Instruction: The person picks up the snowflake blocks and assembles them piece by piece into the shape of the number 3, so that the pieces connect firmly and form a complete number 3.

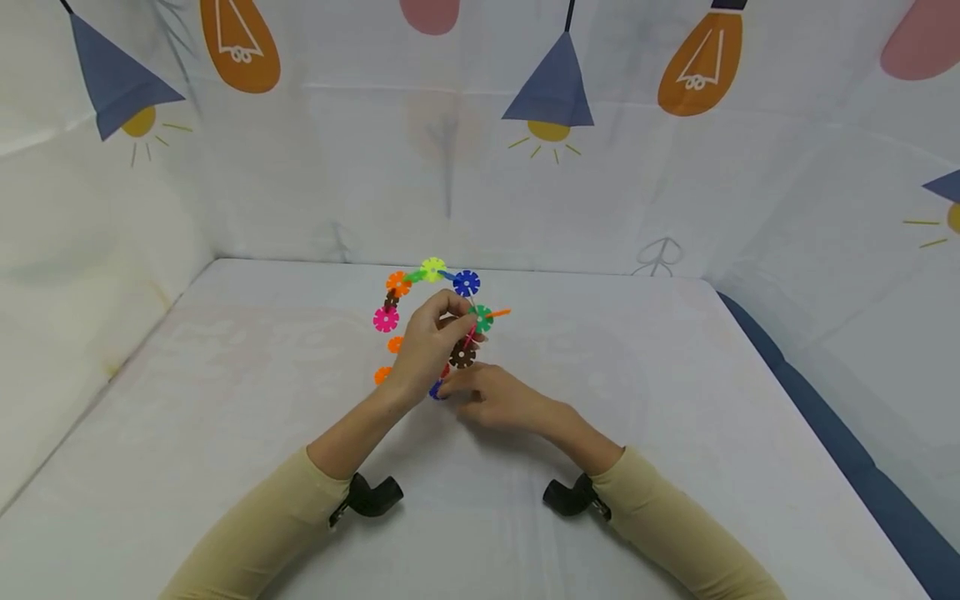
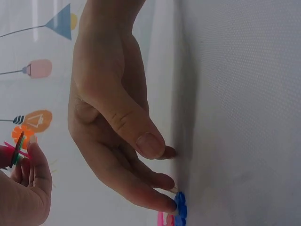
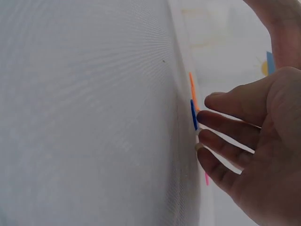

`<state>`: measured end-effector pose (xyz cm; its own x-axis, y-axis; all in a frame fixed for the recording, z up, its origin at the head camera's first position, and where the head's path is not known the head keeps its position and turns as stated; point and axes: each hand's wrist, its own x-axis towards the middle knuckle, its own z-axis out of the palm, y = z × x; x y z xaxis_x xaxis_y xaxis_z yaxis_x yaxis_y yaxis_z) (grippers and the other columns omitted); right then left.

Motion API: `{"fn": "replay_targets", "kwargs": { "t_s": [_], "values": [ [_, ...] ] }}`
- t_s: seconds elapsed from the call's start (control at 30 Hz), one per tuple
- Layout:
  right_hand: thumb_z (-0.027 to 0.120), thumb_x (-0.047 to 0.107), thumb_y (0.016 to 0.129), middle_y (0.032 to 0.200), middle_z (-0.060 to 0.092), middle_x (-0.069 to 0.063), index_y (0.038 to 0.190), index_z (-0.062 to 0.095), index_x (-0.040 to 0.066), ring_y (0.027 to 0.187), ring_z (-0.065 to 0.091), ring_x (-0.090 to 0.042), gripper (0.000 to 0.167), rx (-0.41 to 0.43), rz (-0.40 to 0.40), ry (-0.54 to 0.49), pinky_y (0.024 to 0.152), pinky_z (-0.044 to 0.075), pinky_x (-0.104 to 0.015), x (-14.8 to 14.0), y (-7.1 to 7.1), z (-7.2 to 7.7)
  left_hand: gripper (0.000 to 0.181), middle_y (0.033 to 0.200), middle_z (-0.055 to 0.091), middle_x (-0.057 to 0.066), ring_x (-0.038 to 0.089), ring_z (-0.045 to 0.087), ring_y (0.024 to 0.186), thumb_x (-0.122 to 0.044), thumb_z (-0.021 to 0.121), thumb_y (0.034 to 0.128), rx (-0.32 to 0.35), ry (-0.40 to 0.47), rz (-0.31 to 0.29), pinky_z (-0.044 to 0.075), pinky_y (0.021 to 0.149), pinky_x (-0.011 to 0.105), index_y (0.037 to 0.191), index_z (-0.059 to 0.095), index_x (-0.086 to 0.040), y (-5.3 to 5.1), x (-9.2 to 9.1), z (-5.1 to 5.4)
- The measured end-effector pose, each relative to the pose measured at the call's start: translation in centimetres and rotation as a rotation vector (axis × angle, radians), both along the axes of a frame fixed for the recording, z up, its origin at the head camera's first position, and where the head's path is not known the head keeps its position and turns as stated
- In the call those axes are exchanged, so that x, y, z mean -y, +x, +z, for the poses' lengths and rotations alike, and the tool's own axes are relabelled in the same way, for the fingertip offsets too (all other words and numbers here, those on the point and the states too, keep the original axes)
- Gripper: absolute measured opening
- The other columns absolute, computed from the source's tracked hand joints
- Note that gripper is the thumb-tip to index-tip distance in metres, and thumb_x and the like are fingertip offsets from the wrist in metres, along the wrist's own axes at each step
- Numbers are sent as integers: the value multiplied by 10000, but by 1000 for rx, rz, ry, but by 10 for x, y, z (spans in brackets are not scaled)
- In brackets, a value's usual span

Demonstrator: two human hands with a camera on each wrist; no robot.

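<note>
My left hand (image 1: 435, 337) is raised above the table and pinches a green notched interlocking disc (image 1: 483, 318). An orange disc (image 1: 498, 313), seen edge-on, joins the green one, and a pink disc (image 1: 470, 337) and a brown disc (image 1: 462, 355) hang just below. Lower down, my right hand (image 1: 498, 396) has its fingers loosely extended, a fingertip at a blue disc (image 2: 180, 207) on the table. Its thumb stays apart from that disc. Behind the left hand curves a chain of joined discs, among them a yellow disc (image 1: 433, 269) and a dark blue disc (image 1: 467, 283).
Orange discs (image 1: 383, 375) lie left of the left wrist, partly hidden by it. A pink disc (image 1: 386, 319) forms the chain's left end. The white table (image 1: 637, 375) meets a printed fabric backdrop (image 1: 360, 167) behind. Black wrist mounts (image 1: 375, 496) sit beneath both sleeves.
</note>
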<state>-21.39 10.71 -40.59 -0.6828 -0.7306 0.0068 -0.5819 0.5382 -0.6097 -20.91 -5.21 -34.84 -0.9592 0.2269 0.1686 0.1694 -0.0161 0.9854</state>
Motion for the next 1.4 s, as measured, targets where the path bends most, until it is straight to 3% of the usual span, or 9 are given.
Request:
{"fn": "replay_targets", "kwargs": {
  "t_s": [0.2, 0.37, 0.53, 0.7, 0.83, 1.0, 1.23, 1.4],
  "values": [
    [647, 21, 881, 1029, 718, 23, 1142, 714, 115, 968, 618, -107, 286, -3, -17, -10, 869, 523, -257, 1, 1, 0, 146, 949, 588, 111, 324, 675, 848, -193, 519, 1002, 1, -7, -13, 574, 694, 281, 1044, 533, -54, 0, 0, -2],
    [626, -26, 867, 871, 634, 27, 1172, 696, 95, 833, 553, -102, 336, -76, -26, 56, 769, 481, -235, 2, 2, -2, 145, 984, 565, 104, 280, 687, 854, -192, 516, 1006, 3, -12, -23, 580, 694, 279, 1047, 529, -53, 1, 0, -1],
    [701, 41, 877, 889, 640, 24, 1105, 740, 103, 847, 536, -116, 240, -88, -66, 119, 779, 474, -249, 3, 4, -2, 147, 972, 563, 106, 353, 677, 883, -200, 518, 1007, -2, -28, -33, 576, 666, 285, 1051, 530, -60, 2, 0, -1],
    [704, 46, 866, 976, 656, 26, 1045, 741, 138, 916, 543, -128, 204, -76, -80, 170, 831, 490, -281, 2, 5, 2, 159, 952, 588, 111, 231, 682, 808, -216, 518, 1009, -5, -41, -32, 570, 657, 282, 1057, 536, -66, 1, 0, -3],
    [715, 35, 846, 949, 620, 32, 995, 700, 146, 889, 544, -129, 186, -34, -85, 179, 803, 485, -286, 0, 4, 5, 164, 954, 593, 121, 224, 678, 796, -214, 518, 1012, 10, -38, -33, 569, 665, 281, 1067, 534, -60, 1, 0, -3],
    [716, 22, 842, 859, 624, 32, 945, 680, 143, 809, 547, -129, 163, 0, -91, 132, 743, 482, -283, -5, -3, 5, 160, 991, 592, 106, 298, 696, 890, -200, 516, 1013, 28, -20, -32, 579, 697, 274, 1070, 534, -52, 0, 1, -2],
    [662, -32, 864, 905, 704, 63, 948, 716, 136, 881, 621, -90, 195, -40, -81, 51, 848, 534, -276, -13, -9, 6, 139, 942, 626, 78, 159, 711, 819, -180, 516, 1014, 39, 27, -27, 558, 670, 264, 1054, 528, -48, -1, 2, -2],
    [627, -52, 878, 879, 720, 2, 959, 720, 93, 791, 647, -102, 190, -12, -139, -28, 750, 563, -248, -17, -11, 14, 134, 911, 640, 77, 166, 716, 849, -179, 513, 1014, 43, 56, -12, 559, 665, 257, 1032, 521, -46, -3, 3, 0]
  ]
}}
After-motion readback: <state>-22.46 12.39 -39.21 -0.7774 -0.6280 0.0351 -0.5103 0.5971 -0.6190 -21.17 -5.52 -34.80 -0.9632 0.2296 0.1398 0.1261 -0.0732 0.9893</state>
